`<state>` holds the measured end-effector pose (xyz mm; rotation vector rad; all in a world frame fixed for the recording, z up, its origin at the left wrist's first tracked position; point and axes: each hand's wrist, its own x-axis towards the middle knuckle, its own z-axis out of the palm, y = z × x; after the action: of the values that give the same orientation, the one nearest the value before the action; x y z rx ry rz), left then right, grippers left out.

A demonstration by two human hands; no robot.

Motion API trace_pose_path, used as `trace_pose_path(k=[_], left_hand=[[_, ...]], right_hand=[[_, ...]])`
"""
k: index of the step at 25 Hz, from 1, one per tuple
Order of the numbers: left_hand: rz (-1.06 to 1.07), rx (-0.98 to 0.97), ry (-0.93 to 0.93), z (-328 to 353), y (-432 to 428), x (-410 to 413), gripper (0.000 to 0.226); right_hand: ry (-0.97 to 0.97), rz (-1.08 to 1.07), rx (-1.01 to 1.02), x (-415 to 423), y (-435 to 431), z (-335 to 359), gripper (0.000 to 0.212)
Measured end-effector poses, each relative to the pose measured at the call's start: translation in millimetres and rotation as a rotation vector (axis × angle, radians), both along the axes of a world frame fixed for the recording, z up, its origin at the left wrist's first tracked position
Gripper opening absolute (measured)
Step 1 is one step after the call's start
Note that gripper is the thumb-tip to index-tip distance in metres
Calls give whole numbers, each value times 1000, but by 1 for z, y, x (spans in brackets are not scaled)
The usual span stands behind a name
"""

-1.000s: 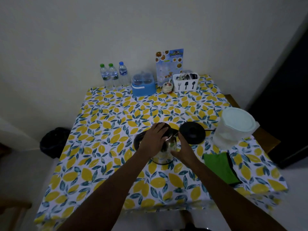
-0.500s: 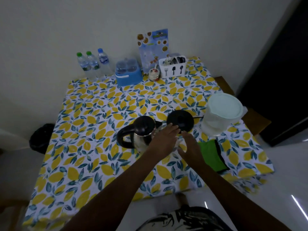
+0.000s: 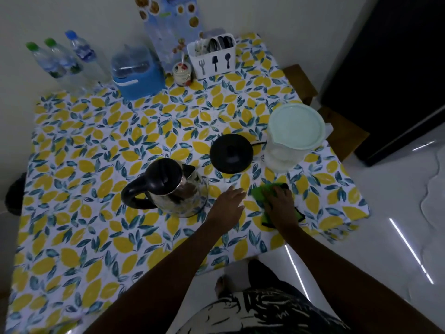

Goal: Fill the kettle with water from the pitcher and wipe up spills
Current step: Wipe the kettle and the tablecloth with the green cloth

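A glass kettle point(image 3: 173, 189) with a black lid and handle stands on the lemon-print tablecloth point(image 3: 96, 141), off its round black base point(image 3: 231, 153). To the right of the base stands a clear pitcher point(image 3: 289, 141) with a pale green lid on. A green cloth point(image 3: 261, 192) lies near the table's front right edge. My right hand point(image 3: 280, 202) lies on the cloth, fingers curled over it. Just right of the kettle my left hand point(image 3: 228, 203) rests flat on the tablecloth, fingers apart, holding nothing.
Along the back wall stand three water bottles point(image 3: 62, 59), a blue container point(image 3: 137, 73), a small jar point(image 3: 182, 73), a menu card point(image 3: 168, 27) and a white cutlery caddy point(image 3: 213, 56). A wooden stool point(image 3: 342, 131) and dark door are to the right.
Both hands have left the kettle. My right hand moved right onto the green cloth; my left hand came to rest on the tablecloth beside the kettle. The camera tilted down.
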<state>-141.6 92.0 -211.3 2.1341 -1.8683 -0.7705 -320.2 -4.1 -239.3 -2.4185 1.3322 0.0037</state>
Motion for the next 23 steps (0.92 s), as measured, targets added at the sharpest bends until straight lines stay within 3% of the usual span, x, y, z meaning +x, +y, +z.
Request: trace_pose_path(k=[4, 7, 11, 14, 16, 17, 20, 23], left_hand=[[96, -184, 27, 31, 9, 9, 42], [193, -409, -52, 65, 25, 28, 34], [274, -578, -142, 103, 57, 61, 29], [588, -653, -177, 116, 93, 96, 27], [823, -589, -150, 113, 117, 126, 29], [866, -491, -94, 110, 127, 140, 32], [775, -314, 164, 105, 142, 164, 34], [748, -322, 234, 109, 145, 174, 29]], right_hand=[[-312, -95, 56, 23, -4, 19, 30], [-596, -156, 104, 52, 12, 52, 26], [-839, -82, 158, 102, 35, 107, 28], [-968, 18, 184, 148, 52, 144, 29], [-927, 145, 141, 188, 63, 161, 30], [-798, 243, 108, 209, 70, 165, 32], [-219, 496, -225, 254, 99, 158, 38], [-38, 468, -293, 270, 96, 157, 48]])
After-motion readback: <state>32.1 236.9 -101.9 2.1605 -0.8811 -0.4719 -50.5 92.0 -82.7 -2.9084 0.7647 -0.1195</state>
